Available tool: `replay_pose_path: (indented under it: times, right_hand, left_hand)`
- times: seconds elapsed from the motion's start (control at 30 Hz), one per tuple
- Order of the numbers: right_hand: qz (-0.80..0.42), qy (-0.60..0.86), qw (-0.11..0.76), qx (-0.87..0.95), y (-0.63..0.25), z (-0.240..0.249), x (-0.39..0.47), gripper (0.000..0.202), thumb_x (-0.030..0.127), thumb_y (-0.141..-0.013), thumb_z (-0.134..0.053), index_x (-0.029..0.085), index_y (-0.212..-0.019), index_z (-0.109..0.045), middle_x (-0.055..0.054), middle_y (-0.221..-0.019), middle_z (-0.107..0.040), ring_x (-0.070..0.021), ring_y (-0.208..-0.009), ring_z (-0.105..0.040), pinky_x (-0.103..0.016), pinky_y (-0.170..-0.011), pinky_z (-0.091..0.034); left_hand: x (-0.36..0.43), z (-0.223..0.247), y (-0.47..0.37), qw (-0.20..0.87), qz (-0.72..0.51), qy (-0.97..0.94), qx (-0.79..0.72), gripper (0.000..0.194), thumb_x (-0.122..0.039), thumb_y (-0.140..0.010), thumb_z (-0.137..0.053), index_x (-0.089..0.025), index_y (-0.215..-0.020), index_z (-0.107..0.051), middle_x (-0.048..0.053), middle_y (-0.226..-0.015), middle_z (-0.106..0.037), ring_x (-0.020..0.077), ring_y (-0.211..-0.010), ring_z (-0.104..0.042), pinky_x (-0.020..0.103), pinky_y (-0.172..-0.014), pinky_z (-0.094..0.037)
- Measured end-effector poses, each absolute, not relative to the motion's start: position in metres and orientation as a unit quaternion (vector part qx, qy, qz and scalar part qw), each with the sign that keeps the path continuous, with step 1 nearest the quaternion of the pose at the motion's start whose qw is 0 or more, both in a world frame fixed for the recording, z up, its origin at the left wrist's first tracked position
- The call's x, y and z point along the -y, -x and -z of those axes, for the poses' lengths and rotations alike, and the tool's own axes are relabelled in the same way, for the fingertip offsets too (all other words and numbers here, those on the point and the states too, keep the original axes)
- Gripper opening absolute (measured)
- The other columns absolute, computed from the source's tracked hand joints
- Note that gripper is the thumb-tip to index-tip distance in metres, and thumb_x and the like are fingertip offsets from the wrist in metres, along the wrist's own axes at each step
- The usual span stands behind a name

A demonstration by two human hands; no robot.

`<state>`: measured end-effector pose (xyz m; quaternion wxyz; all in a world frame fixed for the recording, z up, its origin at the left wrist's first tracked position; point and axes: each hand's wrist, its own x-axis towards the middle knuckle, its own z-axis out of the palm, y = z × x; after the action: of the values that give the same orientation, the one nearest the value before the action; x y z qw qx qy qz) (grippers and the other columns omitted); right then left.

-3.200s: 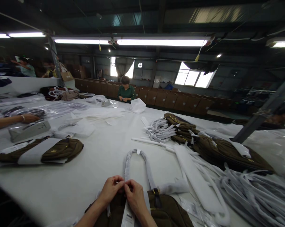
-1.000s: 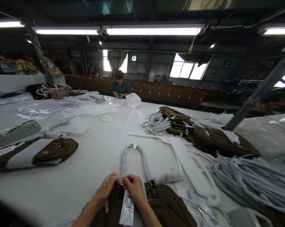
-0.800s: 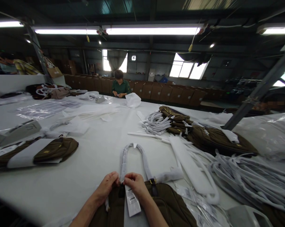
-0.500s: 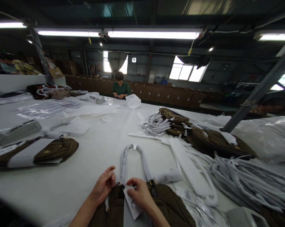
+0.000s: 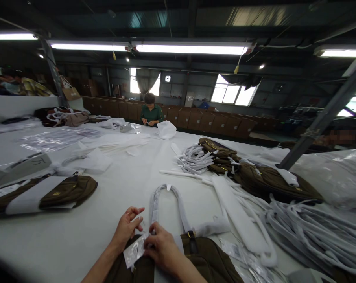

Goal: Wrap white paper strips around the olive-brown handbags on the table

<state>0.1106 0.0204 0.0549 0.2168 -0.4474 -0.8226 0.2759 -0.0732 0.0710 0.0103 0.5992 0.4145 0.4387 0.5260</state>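
An olive-brown bag (image 5: 210,255) lies at the table's near edge, its handle (image 5: 181,202) wrapped in pale material and standing up in an arch. My right hand (image 5: 163,245) is closed at the left foot of the handle, pinching the white tag (image 5: 134,251) by its right end. To the left, my left hand (image 5: 129,226) is raised over the bag with thumb and fingers curled close together; a thin, pale strand shows by its fingertips, too fine to make out clearly.
Another brown bag (image 5: 68,192) with a white band lies left. Stacked bags (image 5: 266,181), white foam strips (image 5: 237,214) and bundled grey wrapped straps (image 5: 316,232) fill the right. A slanting metal post (image 5: 316,122) rises there. Across the table is a person (image 5: 152,112) in green.
My right hand has moved slightly left, and the tag has swung from below it to its left. The left hand's fingers have shifted slightly. The whole view has dropped a little.
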Motion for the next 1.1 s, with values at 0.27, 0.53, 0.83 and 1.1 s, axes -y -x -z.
replay_pose_path:
  times: [0.27,0.53,0.83,1.1]
  right_hand:
    - [-0.156,0.446,0.265,0.84,-0.094,-0.036,-0.027,0.019,0.02,-0.091,-0.045,0.022,-0.085,-0.063,-0.003,-0.081,-0.064,-0.0184,-0.086,-0.053,-0.031,-0.083,-0.036]
    - [-0.244,0.63,0.371,0.637,-0.08,-0.032,-0.045,0.03,0.02,-0.091,-0.038,0.022,-0.098,-0.067,-0.007,-0.08,-0.063,-0.0211,-0.079,-0.057,-0.029,-0.07,-0.039]
    - [-0.221,0.574,0.244,0.749,-0.08,-0.035,-0.047,0.025,0.008,-0.078,-0.049,0.022,-0.076,-0.069,-0.004,-0.071,-0.067,-0.021,-0.079,-0.056,-0.027,-0.069,-0.038]
    - [-0.259,0.588,0.362,0.675,-0.156,-0.066,-0.028,0.048,0.031,-0.086,-0.046,0.015,-0.13,-0.052,-0.013,-0.127,-0.059,-0.025,-0.113,-0.057,-0.039,-0.099,-0.042]
  left_hand:
    - [-0.079,0.004,0.076,0.661,-0.538,-0.313,-0.419,0.048,-0.036,-0.068,-0.081,-0.021,-0.096,-0.045,0.008,-0.116,-0.064,0.011,-0.075,-0.066,0.017,-0.053,-0.048]
    - [-0.071,-0.001,0.077,0.702,-0.536,-0.288,-0.369,0.055,-0.033,-0.07,-0.08,-0.021,-0.113,-0.047,0.005,-0.095,-0.069,0.0161,-0.088,-0.067,0.029,-0.083,-0.051]
    - [-0.074,-0.013,0.072,0.573,-0.47,-0.501,-0.448,0.05,-0.024,-0.06,-0.081,-0.019,-0.107,-0.064,0.015,-0.127,-0.059,0.0261,-0.104,-0.061,0.034,-0.087,-0.049]
    - [-0.056,-0.056,0.091,0.464,-0.398,-0.57,-0.55,0.061,-0.021,-0.061,-0.073,-0.021,-0.119,-0.057,0.0,-0.081,-0.067,0.0163,-0.065,-0.061,0.025,-0.059,-0.046]
